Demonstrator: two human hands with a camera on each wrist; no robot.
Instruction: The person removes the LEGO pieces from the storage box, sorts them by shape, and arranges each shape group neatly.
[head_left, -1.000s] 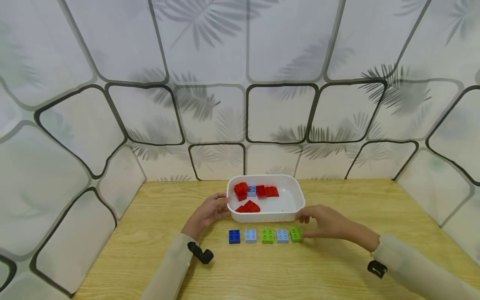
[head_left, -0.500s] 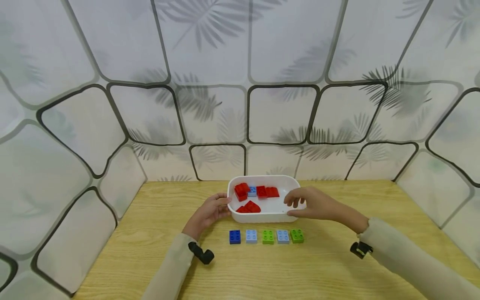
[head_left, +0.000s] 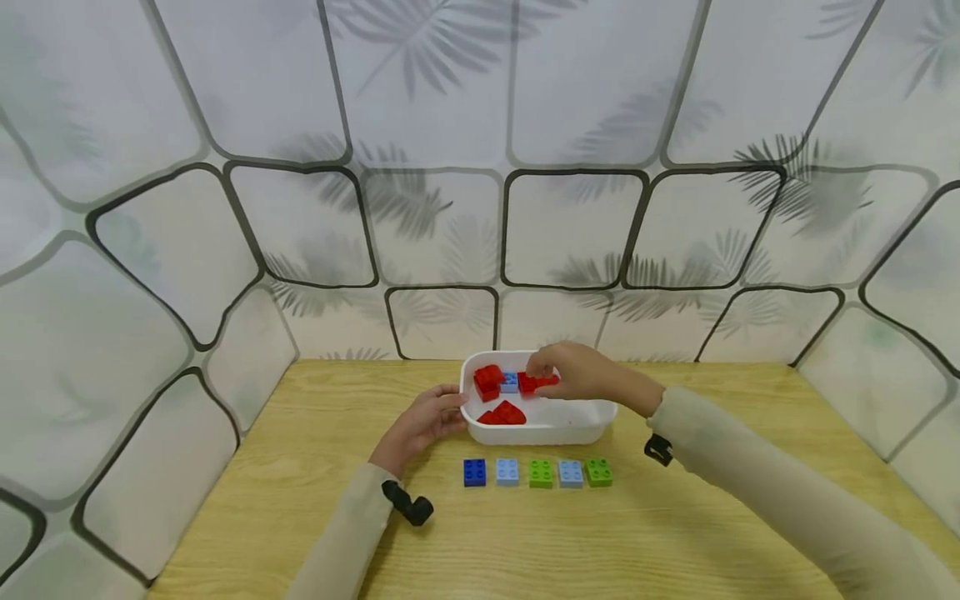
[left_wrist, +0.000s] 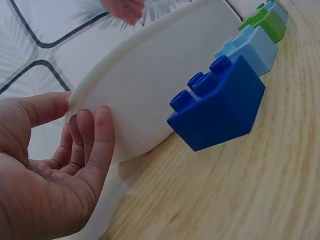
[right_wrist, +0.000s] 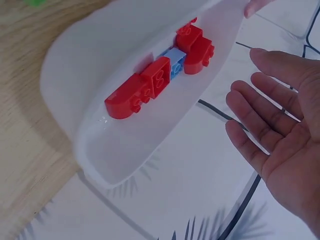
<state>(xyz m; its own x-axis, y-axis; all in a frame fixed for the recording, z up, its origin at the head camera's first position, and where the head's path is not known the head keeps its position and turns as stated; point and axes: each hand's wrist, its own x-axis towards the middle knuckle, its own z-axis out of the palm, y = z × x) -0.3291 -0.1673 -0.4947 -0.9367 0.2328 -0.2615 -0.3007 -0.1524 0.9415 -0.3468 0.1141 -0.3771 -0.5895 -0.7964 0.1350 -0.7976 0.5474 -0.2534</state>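
My left hand (head_left: 427,425) holds the left end of a white plastic tray (head_left: 540,435), its fingertips against the rim and outer wall. Over the tray, my right hand (head_left: 581,372) hovers with nothing in it; its fingers look relaxed in the right wrist view. Inside lie several red toy bricks (right_wrist: 125,97), some rounded, and a light blue brick (right_wrist: 175,61). In front of the tray a spaced row runs from a dark blue brick (head_left: 474,472) through a light blue brick (head_left: 507,472), a green brick (head_left: 540,473) and another light blue brick (head_left: 571,474) to a green brick (head_left: 598,472).
The wooden table (head_left: 525,542) carries the tray and the brick row. Behind it and at both sides stands a pale patterned curtain (head_left: 570,225) with dark outlines and leaf shapes. A black wrist camera (head_left: 408,504) sits on the left sleeve.
My right hand let go of the green brick at the row's right end, then rose and moved left over the tray's red bricks. My left hand keeps its hold on the tray.
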